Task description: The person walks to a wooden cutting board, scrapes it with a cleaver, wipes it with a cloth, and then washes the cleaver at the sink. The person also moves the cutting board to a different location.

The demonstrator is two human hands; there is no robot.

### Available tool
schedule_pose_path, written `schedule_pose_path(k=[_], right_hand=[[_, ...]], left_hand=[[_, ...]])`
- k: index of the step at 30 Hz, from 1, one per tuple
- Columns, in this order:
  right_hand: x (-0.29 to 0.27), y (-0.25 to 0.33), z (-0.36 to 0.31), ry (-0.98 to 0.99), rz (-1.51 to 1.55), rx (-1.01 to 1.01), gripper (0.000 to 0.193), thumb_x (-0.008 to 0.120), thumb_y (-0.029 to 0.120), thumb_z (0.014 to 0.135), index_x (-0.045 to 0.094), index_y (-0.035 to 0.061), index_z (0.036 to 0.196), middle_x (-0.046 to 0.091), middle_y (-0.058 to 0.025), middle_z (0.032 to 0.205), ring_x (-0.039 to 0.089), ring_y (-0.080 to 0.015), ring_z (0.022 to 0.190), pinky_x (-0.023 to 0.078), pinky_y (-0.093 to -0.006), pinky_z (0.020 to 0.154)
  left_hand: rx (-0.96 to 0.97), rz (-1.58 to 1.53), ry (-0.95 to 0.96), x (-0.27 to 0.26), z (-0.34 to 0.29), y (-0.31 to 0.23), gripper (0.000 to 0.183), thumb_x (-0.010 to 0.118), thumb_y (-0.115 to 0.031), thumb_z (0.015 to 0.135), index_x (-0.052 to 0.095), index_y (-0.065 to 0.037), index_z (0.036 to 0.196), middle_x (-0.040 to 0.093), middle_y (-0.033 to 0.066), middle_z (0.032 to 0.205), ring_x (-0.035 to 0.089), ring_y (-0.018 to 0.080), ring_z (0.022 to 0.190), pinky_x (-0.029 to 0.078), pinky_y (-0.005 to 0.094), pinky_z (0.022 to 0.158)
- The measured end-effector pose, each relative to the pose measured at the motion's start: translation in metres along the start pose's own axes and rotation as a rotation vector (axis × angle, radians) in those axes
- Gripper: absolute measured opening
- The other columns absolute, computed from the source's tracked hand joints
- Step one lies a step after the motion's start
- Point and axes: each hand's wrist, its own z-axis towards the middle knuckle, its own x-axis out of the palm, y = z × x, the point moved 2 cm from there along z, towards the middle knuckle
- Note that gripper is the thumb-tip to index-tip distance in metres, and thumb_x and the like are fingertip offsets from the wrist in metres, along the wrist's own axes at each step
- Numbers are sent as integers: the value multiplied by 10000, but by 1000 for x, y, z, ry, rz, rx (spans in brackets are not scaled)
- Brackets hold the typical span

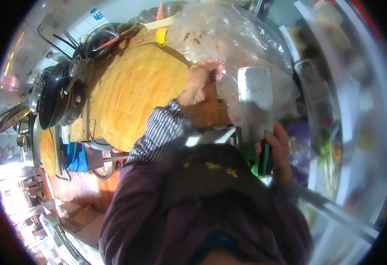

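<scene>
Fingers [279,138] grip rectangular metal cleaver [254,99].

Kitchen; whether home's or eatery's, cannot tell. Signs: broad cleaver [254,90], large wooden board [131,86], dark pans [54,95] crowded together to board's left, white tiled wall [82,28] behind. Green stalks [327,152] off to right look like vegetables. Pale tray [160,23] of containers just beyond board. Dark apron-like cloth [202,176] worn in front. Reddish floor [76,187] at lower left.
</scene>
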Motion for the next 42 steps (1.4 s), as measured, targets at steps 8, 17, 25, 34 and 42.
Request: schedule_pose_path(k=[8,17,25,34,42], right_hand=[[11,12,13,-52,-54,-8,357,435,111,867,457,-21,1198,572,-74,780,533,-103,538,442,-219,483],[26,1,52,-83,-419,-168,271,435,80,888,499,-13,1134,565,-55,692,531,-111,566,421,-221,496],[34,-14,33,61,-528,-188,296,486,62,868,495,-4,1157,565,-59,682,539,-127,541,447,-255,501],[5,16,-12,-248,-127,-85,399,468,124,827,437,-4,1203,553,-105,889,480,-128,516,408,-222,467],[29,-1,9,-60,-53,4,437,436,82,812,401,-32,1233,556,-130,918,462,-154,495,407,-247,425]], left_hand=[[-92,27,-45,-6,-23,19,124,492,-83,907,594,-14,924,631,63,784,569,120,653,485,232,599],[-97,8,-22,3,-41,28,66,586,-72,855,602,-36,803,593,43,688,541,116,595,469,247,556],[100,4,-216,3,-35,27,120,598,-38,820,595,-64,703,573,11,665,519,94,582,421,231,518],[2,379,-252,-16,-42,40,158,540,-126,897,554,19,960,578,67,776,532,151,644,460,281,575],[574,975,-487,-80,-167,13,407,629,-44,784,467,-31,1157,495,169,1056,527,284,944,463,353,795]])
